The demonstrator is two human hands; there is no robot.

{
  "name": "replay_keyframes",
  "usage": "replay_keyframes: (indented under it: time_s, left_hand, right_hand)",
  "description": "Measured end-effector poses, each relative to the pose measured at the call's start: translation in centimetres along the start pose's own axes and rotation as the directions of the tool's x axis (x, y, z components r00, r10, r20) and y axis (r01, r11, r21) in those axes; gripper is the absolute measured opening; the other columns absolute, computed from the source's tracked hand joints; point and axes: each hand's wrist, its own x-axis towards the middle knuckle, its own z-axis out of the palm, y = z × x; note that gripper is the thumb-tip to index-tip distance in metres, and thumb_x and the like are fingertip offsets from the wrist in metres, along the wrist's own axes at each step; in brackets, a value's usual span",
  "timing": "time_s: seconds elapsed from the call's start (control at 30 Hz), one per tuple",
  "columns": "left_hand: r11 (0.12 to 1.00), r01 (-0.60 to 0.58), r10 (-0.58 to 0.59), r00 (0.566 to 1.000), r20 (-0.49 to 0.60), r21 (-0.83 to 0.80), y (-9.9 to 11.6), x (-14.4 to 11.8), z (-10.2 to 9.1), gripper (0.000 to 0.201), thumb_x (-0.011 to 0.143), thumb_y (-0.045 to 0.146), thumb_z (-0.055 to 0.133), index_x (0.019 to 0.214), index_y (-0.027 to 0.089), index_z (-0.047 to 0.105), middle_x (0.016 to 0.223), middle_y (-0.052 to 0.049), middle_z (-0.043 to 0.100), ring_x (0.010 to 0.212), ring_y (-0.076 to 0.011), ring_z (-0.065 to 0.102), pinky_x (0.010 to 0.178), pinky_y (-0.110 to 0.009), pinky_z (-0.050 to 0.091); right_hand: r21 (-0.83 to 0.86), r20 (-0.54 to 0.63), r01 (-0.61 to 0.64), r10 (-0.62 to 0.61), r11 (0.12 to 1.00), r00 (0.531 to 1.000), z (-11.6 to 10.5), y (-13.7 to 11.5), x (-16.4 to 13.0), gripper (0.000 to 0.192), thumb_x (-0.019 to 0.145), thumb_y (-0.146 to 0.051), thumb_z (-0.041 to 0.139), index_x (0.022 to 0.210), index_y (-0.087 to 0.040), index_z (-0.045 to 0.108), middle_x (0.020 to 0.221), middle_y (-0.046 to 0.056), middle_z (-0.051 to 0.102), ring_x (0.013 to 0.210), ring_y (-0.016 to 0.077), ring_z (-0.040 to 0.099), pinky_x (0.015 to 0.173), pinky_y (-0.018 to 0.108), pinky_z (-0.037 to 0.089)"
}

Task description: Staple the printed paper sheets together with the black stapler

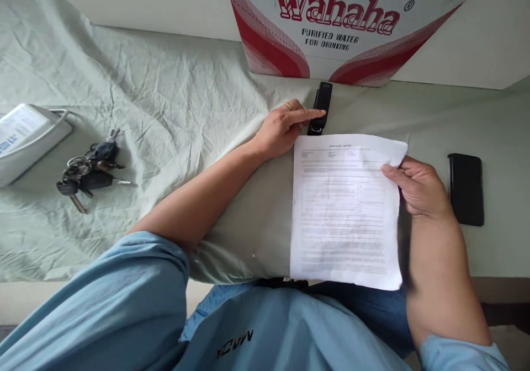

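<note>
1. On the surface draped in a wrinkled pale green cloth [174,100], a small black stapler [321,107] lies just in front of a white and red cardboard box printed "Wahaha" [339,28].
2. The left hand [284,128] rests on the cloth beside the stapler, forefinger stretched out and touching its side; the other fingers are loosely curled and grip nothing. A gold ring shows on one finger.
3. The right hand [416,186] pinches the right edge of a white printed paper sheet [343,211], thumb on top and fingers underneath.
4. The sheet lies flat near the front edge of the surface, its top left corner just below the stapler and its lower edge overhanging toward the person's lap.
5. A flat black phone [466,189] lies just right of the right hand, apart from it.
6. Well to the left sit a bunch of dark keys on rings [89,169] and, beyond them, a pale grey case with a label [27,139].
</note>
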Motion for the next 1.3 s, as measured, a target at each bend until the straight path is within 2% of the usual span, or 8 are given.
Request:
replay_keyframes:
  time_s: [0.1,0.27,0.57,0.7,0.83,1.03,1.17,1.3]
  left_hand:
    - [0.988,0.099,-0.102,0.995,-0.018,-0.121,0.2,0.0,-0.7,0.040,0.118,0.052,0.079,0.147,0.026,0.090,0.114,-0.009,0.087,0.090,-0.0204,0.075,0.088,-0.036,0.066]
    - [0.926,0.264,-0.241,0.964,0.116,-0.271,1.6,-0.1,-2.0,0.084,0.118,0.099,0.057,0.099,0.022,0.086,0.086,-0.011,0.084,0.067,-0.0176,0.063,0.062,-0.036,0.049]
    - [0.968,0.211,-0.177,0.957,0.230,-0.134,1.3,0.6,-2.2,0.047,0.091,0.051,0.101,0.080,0.025,0.064,0.072,0.002,0.059,0.074,-0.0145,0.048,0.065,-0.033,0.036]
    - [0.972,0.212,-0.188,0.960,0.207,-0.101,1.5,0.5,-2.3,0.068,0.098,0.068,0.100,0.076,0.027,0.051,0.070,0.004,0.042,0.074,-0.0153,0.041,0.068,-0.036,0.032]
    - [0.977,0.190,-0.162,0.958,0.237,-0.099,1.8,0.3,-2.6,0.074,0.112,0.087,0.081,0.077,0.026,0.057,0.071,0.001,0.046,0.075,-0.0173,0.049,0.070,-0.037,0.040]
    - [0.986,0.151,-0.126,0.949,0.288,-0.065,1.5,0.6,-2.5,0.043,0.100,0.059,0.089,0.084,0.024,0.070,0.074,0.002,0.058,0.077,-0.0161,0.051,0.073,-0.034,0.041]
    - [0.989,0.140,-0.122,0.960,0.251,-0.054,1.2,0.7,-2.4,0.068,0.098,0.075,0.094,0.076,0.026,0.053,0.072,0.004,0.046,0.076,-0.0143,0.043,0.070,-0.034,0.033]
    - [0.992,0.105,-0.082,0.960,0.266,-0.074,1.4,0.4,-2.5,0.085,0.109,0.101,0.074,0.076,0.026,0.053,0.073,0.002,0.043,0.074,-0.0146,0.044,0.069,-0.035,0.035]
  right_hand:
    - [0.005,0.013,0.020,-0.020,1.000,1.000,-0.6,-0.7,-0.7,0.056,0.072,-0.072,0.122,0.104,-0.030,0.101,0.101,0.007,0.099,0.097,0.0333,0.096,0.104,0.056,0.081]
    - [0.023,-0.093,0.030,-0.028,0.999,0.995,-0.4,-0.3,-0.3,0.064,0.065,-0.075,0.124,0.106,-0.031,0.102,0.098,0.007,0.098,0.089,0.0317,0.094,0.101,0.056,0.081]
    - [0.076,-0.207,0.068,-0.051,0.995,0.977,0.0,1.4,1.2,0.064,0.062,-0.061,0.126,0.109,-0.029,0.098,0.113,0.006,0.101,0.100,0.0301,0.094,0.109,0.053,0.080]
    - [0.085,-0.272,0.111,-0.085,0.990,0.959,0.0,1.6,1.4,0.063,0.057,-0.060,0.127,0.104,-0.029,0.098,0.112,0.006,0.100,0.098,0.0285,0.092,0.105,0.051,0.079]
    - [0.010,-0.295,0.141,-0.131,0.990,0.946,-0.8,1.6,1.3,0.052,0.064,-0.059,0.125,0.098,-0.029,0.100,0.111,0.007,0.100,0.099,0.0294,0.091,0.103,0.051,0.079]
    - [-0.144,-0.313,0.163,-0.201,0.976,0.928,-2.3,2.0,1.4,0.030,0.081,-0.050,0.115,0.102,-0.032,0.103,0.111,0.003,0.100,0.098,0.0247,0.088,0.104,0.046,0.076]
    - [-0.165,-0.333,0.144,-0.193,0.976,0.923,-2.7,2.4,1.8,0.036,0.076,-0.054,0.117,0.098,-0.030,0.101,0.100,0.001,0.097,0.084,0.0228,0.084,0.087,0.044,0.076]
    - [-0.172,-0.324,0.149,-0.199,0.974,0.925,-2.8,2.7,2.0,0.047,0.072,-0.061,0.119,0.100,-0.029,0.100,0.103,0.001,0.098,0.084,0.0251,0.087,0.082,0.046,0.079]
